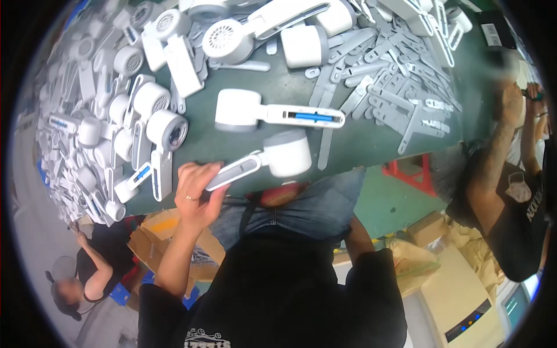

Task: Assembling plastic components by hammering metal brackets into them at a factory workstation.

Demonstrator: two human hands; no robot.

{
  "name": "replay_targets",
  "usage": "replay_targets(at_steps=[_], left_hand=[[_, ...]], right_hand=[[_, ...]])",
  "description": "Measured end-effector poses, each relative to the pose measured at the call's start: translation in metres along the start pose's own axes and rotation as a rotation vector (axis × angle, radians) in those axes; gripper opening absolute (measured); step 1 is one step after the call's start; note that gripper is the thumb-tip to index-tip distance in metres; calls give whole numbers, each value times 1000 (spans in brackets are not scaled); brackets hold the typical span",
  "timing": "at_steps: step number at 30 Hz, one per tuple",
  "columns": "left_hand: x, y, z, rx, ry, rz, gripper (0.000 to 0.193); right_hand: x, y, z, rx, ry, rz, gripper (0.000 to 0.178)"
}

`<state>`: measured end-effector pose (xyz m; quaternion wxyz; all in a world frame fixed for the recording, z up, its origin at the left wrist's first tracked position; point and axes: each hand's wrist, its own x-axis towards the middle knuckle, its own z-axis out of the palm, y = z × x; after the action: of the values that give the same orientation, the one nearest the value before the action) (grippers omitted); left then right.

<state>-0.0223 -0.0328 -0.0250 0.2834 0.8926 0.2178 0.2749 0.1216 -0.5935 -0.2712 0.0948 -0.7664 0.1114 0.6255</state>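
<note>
My left hand (196, 194) is closed, fingers and thumb pinching the handle end of a white handheld fan (287, 155) at the table's near edge. This fan's handle carries a long grey cover, and its round head points right. Just beyond it lies a second white handheld fan (238, 109), its handle uncovered and a blue strip showing inside the slot. My right forearm reaches down beside my thigh, and the hand itself is hidden.
Many white fans (152, 98) are heaped along the table's left and far side. A pile of grey handle covers (394, 87) lies at right. Cardboard boxes (152, 246) and a red stool (409, 174) are below. Co-workers (493, 191) sit at right and lower left.
</note>
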Motion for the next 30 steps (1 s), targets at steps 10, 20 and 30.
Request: replay_targets(at_steps=[10,20,30], left_hand=[[8,11,8,-88,218,233,29],[-24,30,-159,175,690,-49,20],[2,-254,-406,565,1115,-556,37]], right_hand=[[110,3,-108,597,150,-430,21],[-86,-137,-120,525,676,-912,24],[-173,-278,-42,352,521,-1234,21]])
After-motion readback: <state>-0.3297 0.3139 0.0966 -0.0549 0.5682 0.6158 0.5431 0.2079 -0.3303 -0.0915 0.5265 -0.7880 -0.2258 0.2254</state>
